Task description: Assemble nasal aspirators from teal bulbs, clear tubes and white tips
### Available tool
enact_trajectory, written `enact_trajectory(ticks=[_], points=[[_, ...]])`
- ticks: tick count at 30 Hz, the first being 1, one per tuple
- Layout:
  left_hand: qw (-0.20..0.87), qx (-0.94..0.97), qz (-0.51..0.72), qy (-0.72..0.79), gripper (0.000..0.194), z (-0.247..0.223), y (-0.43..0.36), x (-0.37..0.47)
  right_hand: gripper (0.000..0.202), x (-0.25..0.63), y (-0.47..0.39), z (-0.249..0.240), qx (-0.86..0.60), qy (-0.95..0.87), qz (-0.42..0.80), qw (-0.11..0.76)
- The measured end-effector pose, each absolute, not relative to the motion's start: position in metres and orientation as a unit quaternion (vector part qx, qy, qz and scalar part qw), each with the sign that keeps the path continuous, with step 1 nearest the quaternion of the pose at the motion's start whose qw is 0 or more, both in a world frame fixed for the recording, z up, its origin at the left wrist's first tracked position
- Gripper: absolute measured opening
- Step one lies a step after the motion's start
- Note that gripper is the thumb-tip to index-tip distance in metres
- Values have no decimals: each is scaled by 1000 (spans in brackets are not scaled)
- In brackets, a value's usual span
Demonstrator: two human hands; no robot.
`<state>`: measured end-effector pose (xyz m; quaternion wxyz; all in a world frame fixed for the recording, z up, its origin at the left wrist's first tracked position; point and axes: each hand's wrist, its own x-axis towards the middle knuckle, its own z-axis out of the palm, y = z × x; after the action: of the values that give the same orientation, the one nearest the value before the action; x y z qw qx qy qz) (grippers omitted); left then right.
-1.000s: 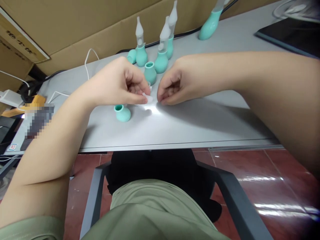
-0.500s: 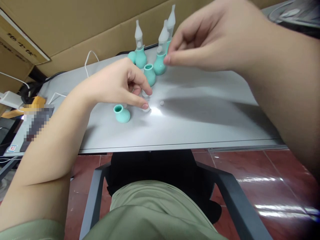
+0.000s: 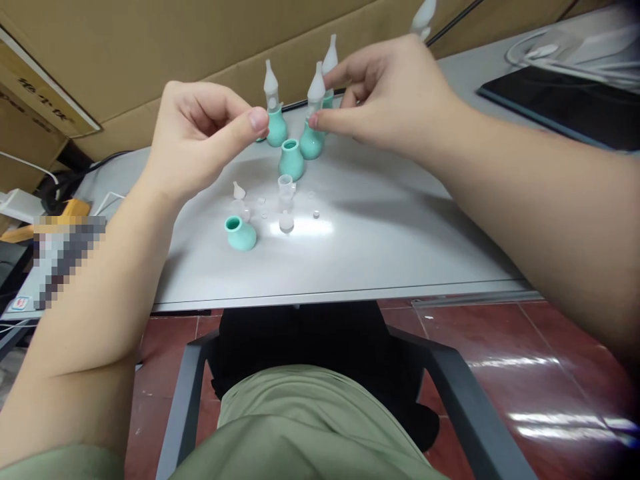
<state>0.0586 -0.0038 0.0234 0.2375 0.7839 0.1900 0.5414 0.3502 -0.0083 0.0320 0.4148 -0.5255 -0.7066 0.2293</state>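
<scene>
My left hand (image 3: 213, 137) is raised above the table, thumb and forefinger pinched together; whatever they hold is too hidden to name. My right hand (image 3: 387, 100) closes on a nasal aspirator (image 3: 315, 93) with a mint-green bulb and frosted nozzle, its thumb over the clear tube. Another nasal aspirator (image 3: 271, 87) stands to the left, and a third aspirator (image 3: 330, 57) is partly hidden behind. In front are an open green bulb (image 3: 291, 162), a clear cup (image 3: 286, 189), a white disc-like cap (image 3: 286, 223), a small nozzle (image 3: 239, 191) and a nearer open bulb (image 3: 240, 235).
A cardboard wall (image 3: 210, 40) lines the back of the grey table (image 3: 380, 260). Another white nozzle (image 3: 424, 15) rises beyond my right hand. At the right lies a dark flat device (image 3: 555, 100) with white cables. A yellow object (image 3: 75, 208) and a white plug (image 3: 23, 203) are at the left.
My left hand has lifted from the small clear parts up and to the left, uncovering them. My right hand has moved onto the aspirator. The camera view has shifted slightly.
</scene>
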Motion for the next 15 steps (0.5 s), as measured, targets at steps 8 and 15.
enact_trajectory(ticks=[8, 15], points=[[260, 796, 479, 261, 45, 17, 8, 55, 27, 346, -2, 24, -533, -727, 224, 371], [254, 794, 476, 281, 44, 20, 6, 57, 34, 366, 2, 26, -417, -763, 271, 412]])
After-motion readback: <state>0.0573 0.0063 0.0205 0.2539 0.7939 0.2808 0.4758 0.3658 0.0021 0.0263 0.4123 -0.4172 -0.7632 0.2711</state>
